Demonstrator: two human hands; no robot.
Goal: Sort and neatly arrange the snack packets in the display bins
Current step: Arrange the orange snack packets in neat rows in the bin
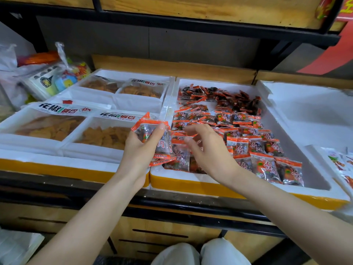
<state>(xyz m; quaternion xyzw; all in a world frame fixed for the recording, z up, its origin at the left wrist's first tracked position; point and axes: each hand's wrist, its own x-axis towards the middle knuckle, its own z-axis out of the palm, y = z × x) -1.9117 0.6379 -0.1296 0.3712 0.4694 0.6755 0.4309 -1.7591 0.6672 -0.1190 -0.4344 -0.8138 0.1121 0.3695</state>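
- Left hand [141, 148] is curled round a small stack of orange-and-clear snack packets [162, 144], held over the near-left corner of the middle foam bin [191, 181].
- Right hand [206, 148] is seen just beside that stack, fingers spread and loosely bent, blurred. Nothing is gripped; contact with the packets below cannot be told.
- Matching rows of packets [256, 144] are laid across the bin's near half; a loose heap [219, 96] is piled at its far end.
- Left bin [57, 161] is filled with bagged crisps [49, 127].
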